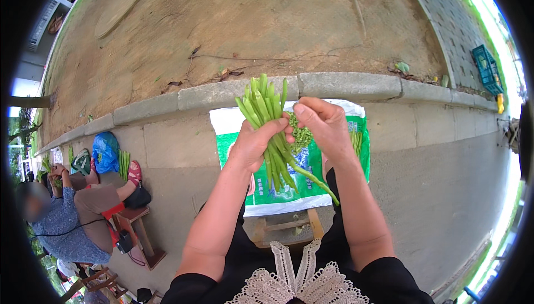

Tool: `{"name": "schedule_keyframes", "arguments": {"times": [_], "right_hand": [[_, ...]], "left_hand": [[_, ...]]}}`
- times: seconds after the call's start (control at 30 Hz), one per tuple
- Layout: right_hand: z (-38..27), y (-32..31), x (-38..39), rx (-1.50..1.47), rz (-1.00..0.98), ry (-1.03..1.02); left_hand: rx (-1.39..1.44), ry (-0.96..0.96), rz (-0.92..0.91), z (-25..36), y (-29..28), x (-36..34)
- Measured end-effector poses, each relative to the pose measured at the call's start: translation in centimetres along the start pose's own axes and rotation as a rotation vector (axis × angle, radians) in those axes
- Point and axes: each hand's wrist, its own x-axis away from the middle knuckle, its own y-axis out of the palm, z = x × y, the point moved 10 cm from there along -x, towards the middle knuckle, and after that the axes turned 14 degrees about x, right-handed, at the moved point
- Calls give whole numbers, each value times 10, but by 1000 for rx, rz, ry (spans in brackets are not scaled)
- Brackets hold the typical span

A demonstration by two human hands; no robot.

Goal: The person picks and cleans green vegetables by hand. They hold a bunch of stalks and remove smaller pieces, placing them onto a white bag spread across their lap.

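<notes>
My left hand is wrapped round a bunch of long green vegetable stalks, their cut ends pointing up and away from me. One longer stalk hangs out of the bunch toward my right knee. Just right of the bunch, my right hand is closed with thumb and forefinger pinched; what lies between them, if anything, is too small to make out. Under both hands spreads a green and white printed sack. On it rest a heap of small green pieces and, at the right, more stalks.
A stone curb runs beyond the sack, with bare soil behind it. At the left, a seated person handles greens beside a blue plastic bag. A wooden stool is there. A blue crate stands far right.
</notes>
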Motion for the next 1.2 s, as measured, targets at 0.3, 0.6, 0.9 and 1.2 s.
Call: {"name": "schedule_keyframes", "arguments": {"times": [0.3,0.6,0.9,1.2], "right_hand": [[-179,86,115,-43,-118,-1004],[-211,128,210,-8,-326,-1336],[-198,113,194,115,-304,-1279],[-30,-33,26,143,346,-95]], "left_hand": [[-79,204,137,23,-20,3],[-126,208,77,17,6,3],[-172,183,59,11,15,6],[-153,137,72,7,12,1]]}}
